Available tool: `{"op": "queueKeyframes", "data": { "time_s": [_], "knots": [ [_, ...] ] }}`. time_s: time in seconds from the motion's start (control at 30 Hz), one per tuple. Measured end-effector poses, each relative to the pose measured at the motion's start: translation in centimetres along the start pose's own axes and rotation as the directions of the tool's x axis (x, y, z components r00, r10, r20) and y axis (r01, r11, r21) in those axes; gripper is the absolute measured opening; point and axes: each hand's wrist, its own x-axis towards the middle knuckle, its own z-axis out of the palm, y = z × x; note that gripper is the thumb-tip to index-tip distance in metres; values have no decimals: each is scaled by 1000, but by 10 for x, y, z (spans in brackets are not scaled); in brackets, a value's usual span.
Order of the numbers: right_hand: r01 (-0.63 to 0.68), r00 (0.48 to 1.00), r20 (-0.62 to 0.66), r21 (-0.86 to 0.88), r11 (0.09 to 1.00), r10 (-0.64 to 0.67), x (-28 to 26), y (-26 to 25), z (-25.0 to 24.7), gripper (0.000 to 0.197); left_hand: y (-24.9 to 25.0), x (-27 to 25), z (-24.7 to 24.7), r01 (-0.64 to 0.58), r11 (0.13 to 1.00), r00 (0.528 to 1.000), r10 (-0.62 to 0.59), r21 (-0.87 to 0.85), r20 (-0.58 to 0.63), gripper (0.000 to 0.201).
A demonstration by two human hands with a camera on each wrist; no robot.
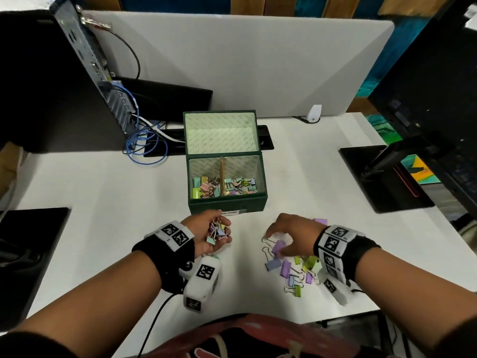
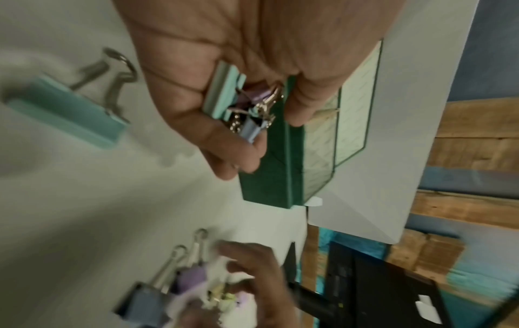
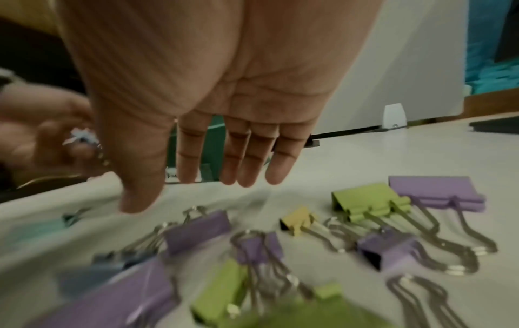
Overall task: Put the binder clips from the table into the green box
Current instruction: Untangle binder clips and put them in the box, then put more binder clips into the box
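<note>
The green box (image 1: 227, 202) stands open at mid-table, its lid tipped back and many pastel binder clips in both compartments. Just in front of it, my left hand (image 1: 224, 231) is palm up and cups a bunch of small clips (image 1: 218, 232); the left wrist view shows fingers and thumb curled round that bunch (image 2: 241, 111). My right hand (image 1: 277, 241) hovers with straight fingers (image 3: 247, 166) and holds nothing. It is above the loose pile of purple, green and yellow clips (image 1: 296, 267) on the table. One teal clip (image 2: 64, 108) lies on the table under my left hand.
A computer tower (image 1: 51, 73) and tangled cables (image 1: 144, 140) stand at the back left. A grey divider panel (image 1: 232, 60) runs behind the box. A black monitor stand (image 1: 382, 177) sits at the right and a black pad (image 1: 25, 241) at the left edge.
</note>
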Motion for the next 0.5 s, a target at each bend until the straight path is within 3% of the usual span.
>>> {"op": "queueKeyframes", "data": {
  "time_s": [0.17,0.27,0.37,0.43,0.5],
  "knots": [
    [156,986,90,-233,960,-138,0,-12,17,60,42,-15,20,-144,986,988,148,-79,51,11],
    [149,987,91,-234,961,-131,4,-16,24,54,68,-20,37,-195,965,972,214,-178,98,14],
    [115,993,56,-158,981,-107,7,-16,26,47,85,-19,47,-235,957,957,259,-173,132,13],
    [109,994,29,-118,987,-106,8,-14,27,43,88,-15,51,-265,958,954,277,-108,117,25],
    [107,994,11,-95,990,-106,7,-12,28,41,86,-12,49,-286,957,954,289,-49,79,52]
  ]
}}
